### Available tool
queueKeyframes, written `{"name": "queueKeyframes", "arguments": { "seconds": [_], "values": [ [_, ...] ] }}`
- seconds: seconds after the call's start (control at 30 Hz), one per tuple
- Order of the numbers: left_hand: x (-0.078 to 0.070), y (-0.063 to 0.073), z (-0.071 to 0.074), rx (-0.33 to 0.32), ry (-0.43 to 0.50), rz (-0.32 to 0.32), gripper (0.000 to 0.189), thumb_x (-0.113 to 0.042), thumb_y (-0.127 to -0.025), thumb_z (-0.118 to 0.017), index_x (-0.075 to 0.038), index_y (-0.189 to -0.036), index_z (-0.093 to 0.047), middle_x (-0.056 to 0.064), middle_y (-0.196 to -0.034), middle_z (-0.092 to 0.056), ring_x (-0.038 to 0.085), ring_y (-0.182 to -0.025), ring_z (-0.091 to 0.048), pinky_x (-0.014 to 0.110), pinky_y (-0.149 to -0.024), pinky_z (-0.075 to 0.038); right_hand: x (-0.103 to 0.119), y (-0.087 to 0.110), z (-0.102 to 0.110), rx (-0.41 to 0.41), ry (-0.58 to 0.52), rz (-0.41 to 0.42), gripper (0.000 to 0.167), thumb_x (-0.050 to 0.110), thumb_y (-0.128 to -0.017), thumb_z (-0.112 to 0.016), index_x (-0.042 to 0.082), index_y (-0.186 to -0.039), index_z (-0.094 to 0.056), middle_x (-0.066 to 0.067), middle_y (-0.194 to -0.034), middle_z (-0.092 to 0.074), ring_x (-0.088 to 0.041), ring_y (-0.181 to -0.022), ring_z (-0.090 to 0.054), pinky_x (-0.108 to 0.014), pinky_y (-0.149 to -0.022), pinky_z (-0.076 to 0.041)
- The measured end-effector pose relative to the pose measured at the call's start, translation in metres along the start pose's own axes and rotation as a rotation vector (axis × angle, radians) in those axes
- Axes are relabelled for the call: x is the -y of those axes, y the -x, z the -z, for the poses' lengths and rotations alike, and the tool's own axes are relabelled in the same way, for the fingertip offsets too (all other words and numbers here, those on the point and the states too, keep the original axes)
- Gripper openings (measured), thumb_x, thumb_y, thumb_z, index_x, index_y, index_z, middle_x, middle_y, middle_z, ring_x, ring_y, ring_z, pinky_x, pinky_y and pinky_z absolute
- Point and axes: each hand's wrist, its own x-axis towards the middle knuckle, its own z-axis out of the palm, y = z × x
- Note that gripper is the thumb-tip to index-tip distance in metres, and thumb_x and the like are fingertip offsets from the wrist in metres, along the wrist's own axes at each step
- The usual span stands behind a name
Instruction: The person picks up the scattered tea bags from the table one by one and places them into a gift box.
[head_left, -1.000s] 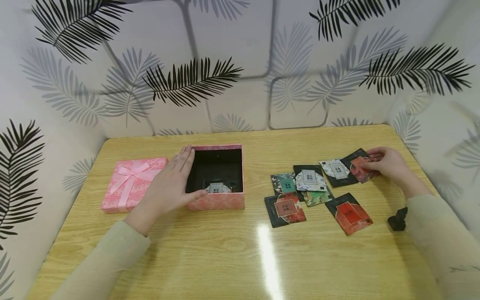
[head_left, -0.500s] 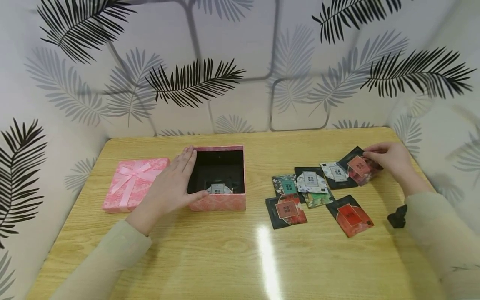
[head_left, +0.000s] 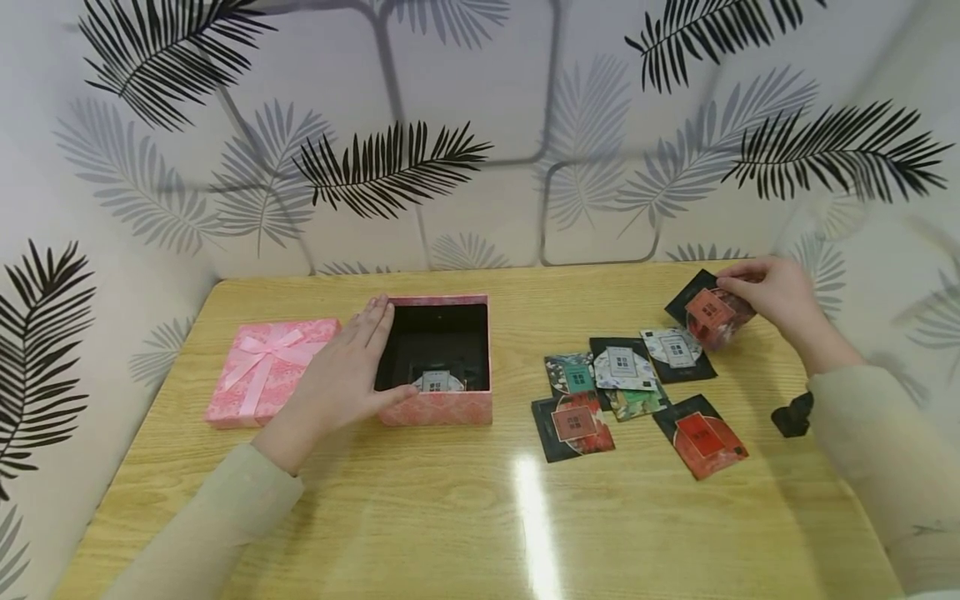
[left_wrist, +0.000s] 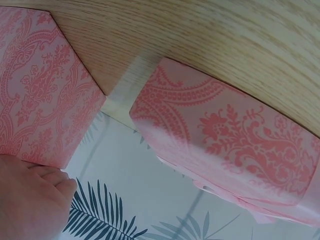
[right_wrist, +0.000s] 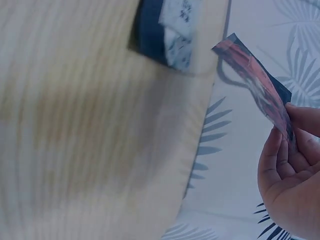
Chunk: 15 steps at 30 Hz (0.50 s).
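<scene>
My right hand (head_left: 780, 304) pinches a black and red sachet (head_left: 708, 310) by its right side, raised over the table; in the right wrist view the sachet (right_wrist: 252, 75) shows edge-on between thumb and fingers. My left hand (head_left: 333, 379) lies with straight fingers along the left side of an open pink box (head_left: 435, 410), its thumb at the front rim. Within the box's black interior, a sachet with a white label (head_left: 437, 381) shows near the front wall. The left wrist view has the patterned box side (left_wrist: 45, 90) against the fingers.
A pink lid with a ribbon bow (head_left: 270, 367) lies left of the box. Several sachets spread to its right, among them a black and white one (head_left: 678, 354), a red one (head_left: 701, 437) and a dark red one (head_left: 573, 427). A small black object (head_left: 792, 415) sits by the right sleeve.
The right hand has lifted the black and red sachet away from the black and white one, moving it up and slightly left. The left hand stays on the box.
</scene>
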Motion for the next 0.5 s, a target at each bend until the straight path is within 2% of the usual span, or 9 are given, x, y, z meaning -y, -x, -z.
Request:
{"name": "queueKeyframes", "arguments": {
  "seconds": [0.1, 0.2, 0.3, 0.5],
  "values": [
    [-0.001, 0.0, 0.0, -0.006, 0.001, -0.002, 0.114, -0.065, -0.094, -0.067, 0.004, -0.168, -0.014, 0.021, -0.178, -0.012, 0.038, -0.166, -0.014, 0.054, -0.133, -0.023, 0.013, -0.001, 0.002, -0.018, 0.034, 0.012, 0.041, 0.028, -0.104, -0.069, -0.007, -0.125, -0.073, 0.009, -0.088, -0.077, 0.01, -0.067, -0.054, -0.022, -0.057, -0.051],
    [-0.001, 0.001, 0.0, -0.005, 0.0, 0.0, 0.114, -0.064, -0.094, -0.067, 0.003, -0.169, -0.013, 0.021, -0.178, -0.012, 0.038, -0.167, -0.014, 0.054, -0.133, -0.024, 0.027, -0.002, 0.001, -0.018, 0.024, 0.01, 0.043, 0.03, -0.104, -0.068, -0.006, -0.126, -0.073, 0.005, -0.093, -0.078, 0.011, -0.068, -0.053, -0.021, -0.058, -0.051],
    [-0.001, 0.0, 0.0, -0.001, -0.002, 0.0, 0.114, -0.065, -0.095, -0.066, 0.003, -0.169, -0.012, 0.021, -0.178, -0.011, 0.038, -0.167, -0.013, 0.055, -0.133, -0.023, 0.041, -0.003, -0.001, -0.01, 0.004, 0.013, 0.043, 0.031, -0.105, -0.068, -0.006, -0.126, -0.073, 0.01, -0.092, -0.076, 0.011, -0.067, -0.054, -0.021, -0.058, -0.051],
    [-0.002, 0.0, 0.0, 0.01, -0.002, 0.006, 0.114, -0.066, -0.095, -0.064, 0.003, -0.169, -0.012, 0.019, -0.179, -0.009, 0.037, -0.167, -0.012, 0.053, -0.134, -0.022, 0.071, -0.006, -0.012, 0.01, -0.099, 0.039, 0.038, 0.025, -0.105, -0.068, -0.007, -0.124, -0.073, 0.024, -0.077, -0.067, 0.007, -0.062, -0.06, -0.02, -0.056, -0.054]
  ]
}}
